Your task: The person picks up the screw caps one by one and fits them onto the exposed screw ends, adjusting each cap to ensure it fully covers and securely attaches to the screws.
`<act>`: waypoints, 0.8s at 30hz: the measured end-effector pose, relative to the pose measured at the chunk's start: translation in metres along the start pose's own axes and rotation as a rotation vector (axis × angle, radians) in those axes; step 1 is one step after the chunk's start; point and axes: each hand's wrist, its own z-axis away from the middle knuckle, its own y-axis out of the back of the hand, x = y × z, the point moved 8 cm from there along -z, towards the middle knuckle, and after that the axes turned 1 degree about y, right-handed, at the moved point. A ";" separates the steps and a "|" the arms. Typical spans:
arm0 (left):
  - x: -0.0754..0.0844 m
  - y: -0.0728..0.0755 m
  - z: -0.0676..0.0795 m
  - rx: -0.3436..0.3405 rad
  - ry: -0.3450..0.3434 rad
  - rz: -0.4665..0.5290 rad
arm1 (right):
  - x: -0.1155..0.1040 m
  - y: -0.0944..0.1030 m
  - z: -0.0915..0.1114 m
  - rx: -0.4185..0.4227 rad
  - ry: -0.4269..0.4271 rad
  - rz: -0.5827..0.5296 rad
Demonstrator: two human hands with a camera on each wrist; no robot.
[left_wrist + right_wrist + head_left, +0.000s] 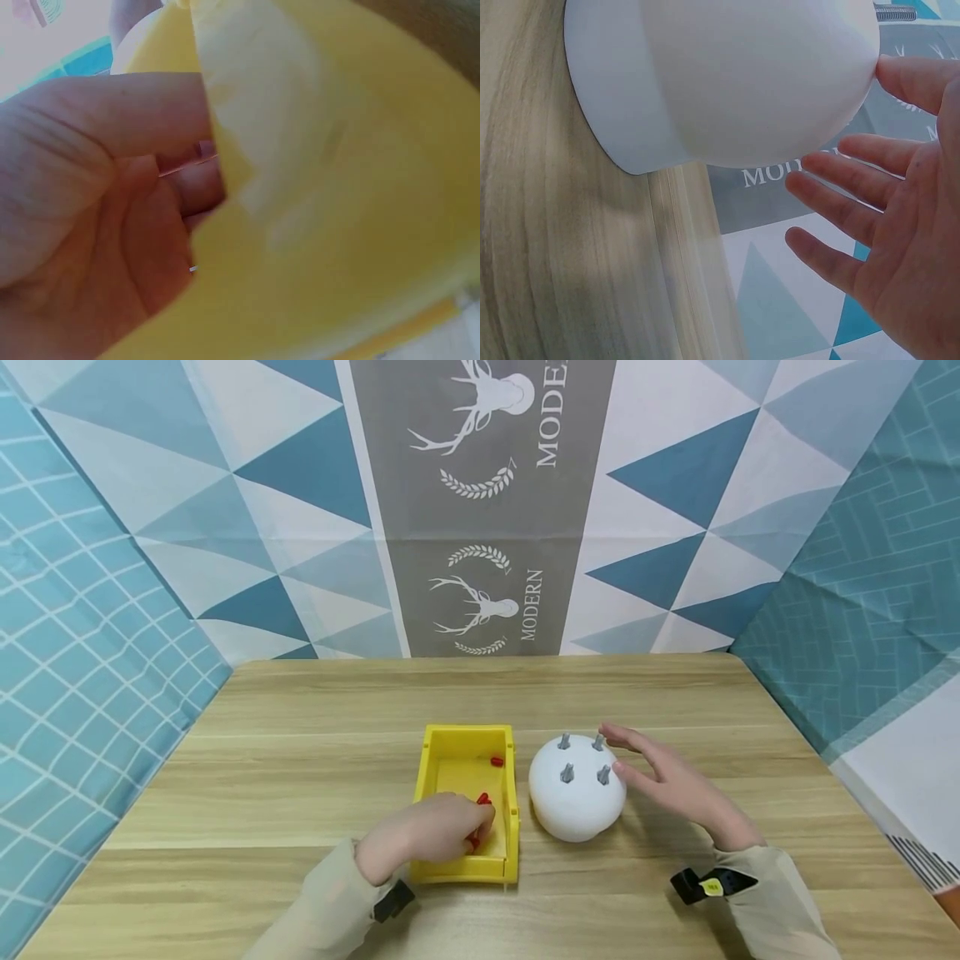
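Observation:
A yellow bin (pixel 433 768) stands on the table, holding several small red pieces (pixel 497 762). My left hand (pixel 450 827) reaches down into its near part, fingers bent among the red pieces. In the left wrist view the bin's yellow wall (pixel 337 187) covers the fingertips of the left hand (pixel 97 180), so I cannot tell whether they grip a piece. Right of the bin sits a white dome (pixel 576 810) with several upright metal threaded studs (pixel 567 772) on top. My right hand (pixel 667 781) is at its right side, fingers spread, thumb tip right at the dome's surface in the right wrist view.
The wood-grain table (pixel 300 777) extends around the bin and the dome. Patterned cloth (pixel 480 527) hangs behind the table's far edge, with blue tiled cloth (pixel 82 610) at the left. Black bands circle both wrists.

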 end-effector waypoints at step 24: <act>-0.008 0.040 0.011 0.134 0.079 -0.004 | -0.004 -0.004 0.000 -0.035 -0.013 -0.065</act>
